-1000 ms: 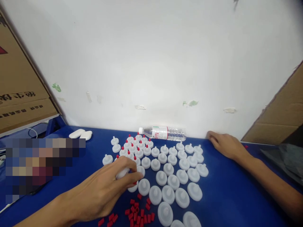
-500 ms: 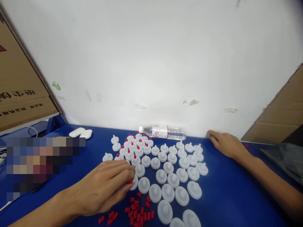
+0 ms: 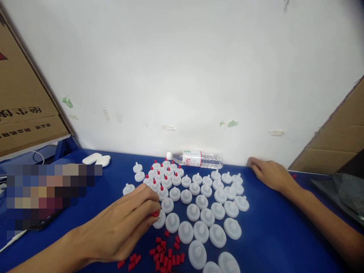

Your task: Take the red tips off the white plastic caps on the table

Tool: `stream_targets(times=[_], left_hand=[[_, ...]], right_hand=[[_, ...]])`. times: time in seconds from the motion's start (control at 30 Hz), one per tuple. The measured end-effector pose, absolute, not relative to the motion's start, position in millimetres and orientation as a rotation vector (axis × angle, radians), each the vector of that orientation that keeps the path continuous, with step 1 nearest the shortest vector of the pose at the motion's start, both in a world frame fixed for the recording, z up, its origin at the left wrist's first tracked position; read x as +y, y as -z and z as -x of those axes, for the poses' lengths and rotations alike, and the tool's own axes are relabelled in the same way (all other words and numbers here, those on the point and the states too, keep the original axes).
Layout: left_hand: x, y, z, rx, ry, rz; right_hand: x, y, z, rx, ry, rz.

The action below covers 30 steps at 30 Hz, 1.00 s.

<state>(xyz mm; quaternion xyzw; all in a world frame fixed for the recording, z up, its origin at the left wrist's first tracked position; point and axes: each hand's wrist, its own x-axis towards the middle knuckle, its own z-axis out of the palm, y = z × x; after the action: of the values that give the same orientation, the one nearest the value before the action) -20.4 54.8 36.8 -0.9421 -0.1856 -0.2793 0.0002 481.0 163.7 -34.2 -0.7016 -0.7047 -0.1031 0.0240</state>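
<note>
My left hand [image 3: 127,220] is closed in a pinch on a small red cap [image 3: 155,214], its fingertips partly covering it. The cap is over a white plastic disc [image 3: 159,220] with a raised centre; whether it is seated on the nozzle cannot be told. Similar white discs [image 3: 172,222] with short upright nozzles stand around it, and several farther ones carry red caps [image 3: 162,188]. Loose red caps [image 3: 170,261] lie in front, right of my left wrist. Away to the right, my right hand [image 3: 270,173] rests palm down on the blue table, fingers loosely extended, holding nothing.
A clear water bottle [image 3: 196,159] lies on its side behind the discs, near the white wall. A white case [image 3: 102,161] sits at the back left. Cardboard boxes [image 3: 25,94] flank both sides. A dark plastic bag [image 3: 338,193] lies at right.
My left hand has shifted slightly up and its fingers have turned a little, still pinching the red cap. My right hand stays in place.
</note>
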Motion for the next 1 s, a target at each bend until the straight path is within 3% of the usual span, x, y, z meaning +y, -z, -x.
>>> stream_targets(times=[1.0], left_hand=[[54.9, -16.0, 27.8, -0.777, 0.762, 2.895]], right_hand=[[163.2, 32.3, -478.9, -2.187, 0.334, 2.211]])
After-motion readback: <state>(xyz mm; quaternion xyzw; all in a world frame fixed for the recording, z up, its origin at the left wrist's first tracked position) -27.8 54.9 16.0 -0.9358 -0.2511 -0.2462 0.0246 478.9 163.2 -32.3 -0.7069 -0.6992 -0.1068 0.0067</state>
